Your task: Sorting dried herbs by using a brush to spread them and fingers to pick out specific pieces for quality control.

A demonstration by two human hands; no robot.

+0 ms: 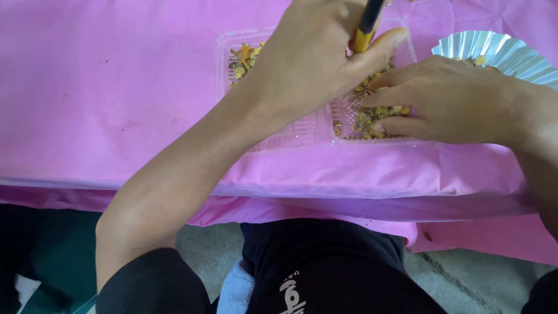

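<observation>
A worktop [116, 87] draped in a pink plastic sheet fills the upper two thirds of the frame, its front edge running across the middle; below it, at lower centre, lies the person's dark clothing. On the sheet at upper centre sits a clear plastic tray [290, 136] with two compartments side by side, each holding yellow-brown chopped scraps [372, 119]. The left hand [314, 55] reaches in from the lower left, its forearm crossing the tray, and lies over the divide between the compartments; its grip is closed around a slim tool with a yellow and black handle [365, 29], which rises out of the top edge of the frame, its working end hidden. The right hand [447, 102] enters from the right edge, fingers loosely spread and holding nothing, fingertips resting on the scraps in the right compartment. A fluted silver foil cup [500, 49] stands at upper right, just behind the right hand, with a few scraps inside.
</observation>
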